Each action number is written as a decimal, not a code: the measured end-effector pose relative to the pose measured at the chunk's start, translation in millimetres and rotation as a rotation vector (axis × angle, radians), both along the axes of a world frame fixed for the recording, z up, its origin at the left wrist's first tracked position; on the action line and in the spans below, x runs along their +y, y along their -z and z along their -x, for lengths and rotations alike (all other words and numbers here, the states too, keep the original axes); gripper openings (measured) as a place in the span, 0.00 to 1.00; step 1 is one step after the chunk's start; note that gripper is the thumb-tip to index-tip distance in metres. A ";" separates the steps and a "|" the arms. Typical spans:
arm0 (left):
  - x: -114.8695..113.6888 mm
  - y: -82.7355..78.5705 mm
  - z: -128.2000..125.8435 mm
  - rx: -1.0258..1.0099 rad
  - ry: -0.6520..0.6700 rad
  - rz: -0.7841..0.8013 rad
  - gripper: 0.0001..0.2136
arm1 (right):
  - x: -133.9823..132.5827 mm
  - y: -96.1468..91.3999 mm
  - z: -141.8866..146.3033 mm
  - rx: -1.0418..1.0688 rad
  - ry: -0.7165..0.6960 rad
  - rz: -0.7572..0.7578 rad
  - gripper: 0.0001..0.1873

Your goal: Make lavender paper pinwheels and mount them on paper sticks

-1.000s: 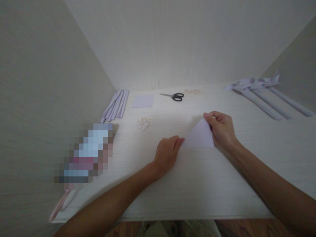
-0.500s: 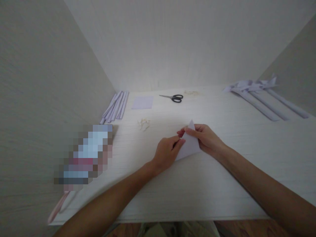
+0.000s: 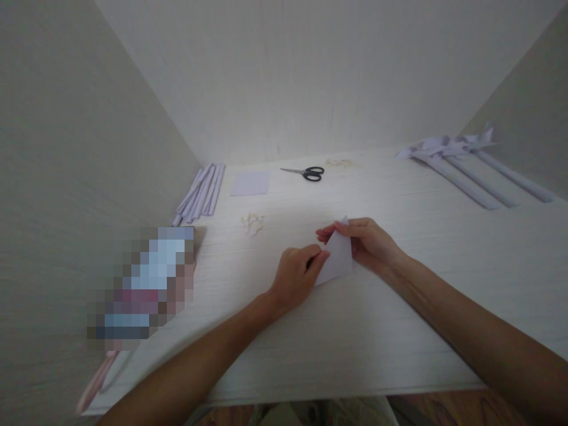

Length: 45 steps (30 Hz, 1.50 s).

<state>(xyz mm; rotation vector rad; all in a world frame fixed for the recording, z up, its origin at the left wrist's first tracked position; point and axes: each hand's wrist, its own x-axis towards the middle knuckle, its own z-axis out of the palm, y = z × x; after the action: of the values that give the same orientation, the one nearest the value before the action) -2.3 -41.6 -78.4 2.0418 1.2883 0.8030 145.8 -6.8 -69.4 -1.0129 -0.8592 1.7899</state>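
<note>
A folded sheet of white paper (image 3: 336,260) is held between my two hands, just above the table. My left hand (image 3: 296,272) pinches its left edge, thumb on top and fingers curled beneath. My right hand (image 3: 366,239) grips the upper right part near the pointed corner, its thumb on the near face and its fingers behind, partly hidden. Beyond the hands lie black-handled scissors (image 3: 310,173), blades pointing left. Left of them a flat square of white paper (image 3: 250,183) rests on the table.
Several rolled paper tubes (image 3: 202,192) lie at the back left. More paper tubes with ribbon-like ends (image 3: 470,177) are at the back right. Small pale strands (image 3: 252,223) form one pile, with another pile (image 3: 338,163) behind. A blurred-out item (image 3: 146,284) with a pink strap stands along the left wall.
The view has shifted slightly. My right hand's thumb has slid closer to the paper's pointed tip, and less of the tip sticks out. Both hands still hold the paper.
</note>
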 end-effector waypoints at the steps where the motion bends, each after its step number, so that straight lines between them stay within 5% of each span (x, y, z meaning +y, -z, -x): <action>1: -0.1 0.0 0.0 0.000 -0.001 0.002 0.16 | 2.5 -1.1 -3.0 0.001 0.012 -0.017 0.05; 8: -4.7 0.0 0.8 0.013 0.008 0.002 0.17 | 18.3 -7.0 -24.6 -0.011 0.265 -0.111 0.07; 14: -4.9 -1.2 1.3 -0.012 0.004 0.019 0.17 | 6.2 4.0 -7.6 -0.213 0.103 -0.229 0.10; 23: -2.6 -0.5 1.7 -0.053 0.001 0.101 0.16 | 0.7 8.7 -2.7 -0.301 0.106 -0.402 0.14; 32: -1.6 -0.3 0.3 -0.181 -0.035 0.185 0.16 | -16.0 8.8 14.1 -0.466 -0.040 -0.516 0.15; 45: 0.2 -2.1 -2.0 -0.208 0.003 0.206 0.16 | -9.3 8.9 8.5 -0.454 -0.037 -0.508 0.17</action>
<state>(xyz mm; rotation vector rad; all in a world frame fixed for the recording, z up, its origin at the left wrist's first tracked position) -0.4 -41.4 -76.2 1.7492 1.1976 0.8211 137.4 -16.1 -78.2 -1.0716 -1.5268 1.2750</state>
